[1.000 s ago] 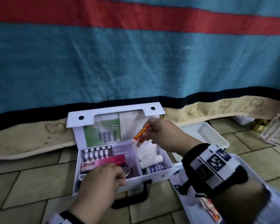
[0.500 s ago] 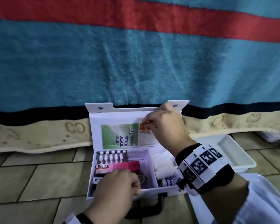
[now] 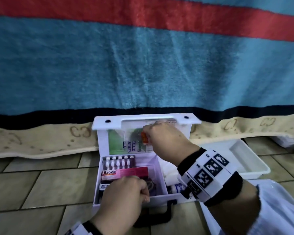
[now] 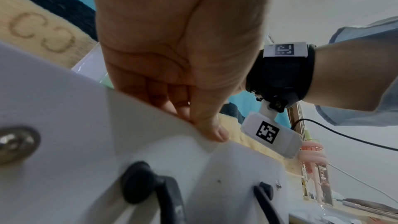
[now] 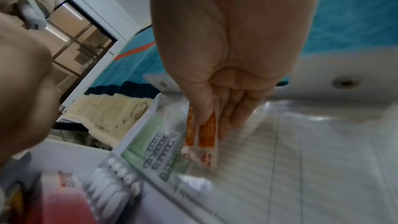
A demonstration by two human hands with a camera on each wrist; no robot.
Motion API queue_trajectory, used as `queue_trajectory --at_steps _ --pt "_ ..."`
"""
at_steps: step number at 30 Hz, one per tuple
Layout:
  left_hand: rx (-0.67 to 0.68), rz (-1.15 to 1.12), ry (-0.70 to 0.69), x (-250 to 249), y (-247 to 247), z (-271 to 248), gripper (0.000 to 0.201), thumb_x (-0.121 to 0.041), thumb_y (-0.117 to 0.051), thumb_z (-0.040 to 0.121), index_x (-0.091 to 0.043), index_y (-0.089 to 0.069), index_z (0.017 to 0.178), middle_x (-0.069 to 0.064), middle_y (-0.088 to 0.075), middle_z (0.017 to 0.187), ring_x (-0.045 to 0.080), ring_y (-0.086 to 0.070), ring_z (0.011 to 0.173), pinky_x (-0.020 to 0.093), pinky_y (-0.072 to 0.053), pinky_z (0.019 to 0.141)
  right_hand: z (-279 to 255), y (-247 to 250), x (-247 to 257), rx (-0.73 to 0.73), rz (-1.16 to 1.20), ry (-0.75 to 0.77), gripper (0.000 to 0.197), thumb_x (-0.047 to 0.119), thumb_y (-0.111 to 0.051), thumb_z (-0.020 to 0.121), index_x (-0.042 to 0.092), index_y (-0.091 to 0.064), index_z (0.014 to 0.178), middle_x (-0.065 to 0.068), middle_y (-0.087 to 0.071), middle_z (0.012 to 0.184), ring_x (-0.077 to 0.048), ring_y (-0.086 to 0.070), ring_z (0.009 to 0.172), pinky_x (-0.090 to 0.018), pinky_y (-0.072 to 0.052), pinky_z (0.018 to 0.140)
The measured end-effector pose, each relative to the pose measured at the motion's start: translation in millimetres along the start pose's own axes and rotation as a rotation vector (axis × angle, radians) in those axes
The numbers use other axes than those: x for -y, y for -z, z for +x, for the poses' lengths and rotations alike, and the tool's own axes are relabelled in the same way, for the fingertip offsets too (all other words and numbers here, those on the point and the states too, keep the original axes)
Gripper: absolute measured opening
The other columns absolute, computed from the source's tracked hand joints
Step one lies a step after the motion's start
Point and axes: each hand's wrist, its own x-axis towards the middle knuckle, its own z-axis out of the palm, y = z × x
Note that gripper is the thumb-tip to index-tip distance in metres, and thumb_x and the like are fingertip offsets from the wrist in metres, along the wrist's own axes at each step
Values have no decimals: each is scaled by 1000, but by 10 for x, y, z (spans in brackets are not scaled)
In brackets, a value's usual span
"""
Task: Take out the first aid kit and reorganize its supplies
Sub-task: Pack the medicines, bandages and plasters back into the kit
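A white first aid kit (image 3: pixel 98 203) stands open on the tiled floor, lid (image 3: pixel 144 120) upright against a hanging blanket. My left hand (image 3: pixel 126 192) grips the kit's front wall (image 4: pixel 107 125), thumb outside and fingers inside. My right hand (image 3: pixel 161 138) pinches orange plaster strips (image 5: pixel 202 132) against the clear sleeve inside the lid, beside a green first aid guide (image 3: pixel 126 141). In the left compartment lie a blister of white pills (image 3: pixel 118 162), a pink Bacidin box (image 3: pixel 124 173) and a small bottle (image 3: pixel 103 186). White gauze (image 3: pixel 168 172) and another bottle (image 3: pixel 176 187) sit in the right compartment.
A white tray (image 3: pixel 249 160) lies on the floor right of the kit, and a white plastic lid (image 3: pixel 278 209) lies nearer me under my right arm. The blue and red blanket (image 3: pixel 143 65) with a cream border hangs right behind the kit. The kit's black handle (image 3: pixel 161 216) points toward me.
My right hand has carried the orange strips up from above the compartments to the lid's sleeve. The left hand has stayed on the front wall. The head view has shifted.
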Motion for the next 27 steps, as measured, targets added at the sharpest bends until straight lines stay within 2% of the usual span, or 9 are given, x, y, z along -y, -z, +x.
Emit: queue_trajectory --at_steps 4,6,11,18,20,24,27 --pt "-2 -5 -9 8 -2 -1 15 -38 -60 84 -30 -65 96 -13 -60 101 7 -56 98 24 -44 81 32 8 2 49 169 -120 39 6 -51 85 24 -57 119 -7 -67 107 -29 -62 101 -32 -47 80" --pt "-7 -4 -13 11 -4 -8 15 -38 -59 84 -30 -64 96 -14 -60 101 8 -56 98 24 -44 81 65 27 -5 86 210 -146 35 7 -52 85 21 -58 117 -6 -66 110 -27 -61 102 -30 -47 81" --pt "-23 11 -20 23 -18 -13 17 -37 -58 85 -31 -64 100 -14 -60 105 7 -56 101 24 -44 83 109 14 2 83 176 -166 24 13 -54 88 18 -59 111 -6 -65 109 -26 -61 100 -28 -42 74" --pt "-16 -9 -8 34 -29 0 18 -40 -59 83 -31 -65 98 -15 -61 103 7 -56 100 25 -44 83 71 -67 23 26 180 -185 20 11 -56 86 21 -70 96 -7 -69 95 -27 -63 92 -26 -42 68" --pt "-15 -15 -4 37 -31 0 17 -40 -60 82 -31 -65 96 -15 -61 101 7 -57 98 25 -45 83 66 -56 23 21 178 -177 21 10 -56 86 22 -70 96 -7 -70 95 -27 -63 93 -26 -43 69" --pt "-22 -34 -1 33 -31 1 15 -40 -62 81 -31 -65 93 -15 -62 98 6 -57 96 24 -44 80 76 0 -5 35 208 -160 23 16 -58 85 26 -67 104 -2 -70 103 -25 -61 100 -31 -49 84" --pt "-21 -23 1 36 -31 -1 15 -40 -61 82 -31 -65 94 -16 -61 99 5 -57 96 23 -44 80 85 18 -4 41 189 -164 23 17 -56 87 25 -65 107 -1 -69 104 -23 -61 100 -31 -49 85"
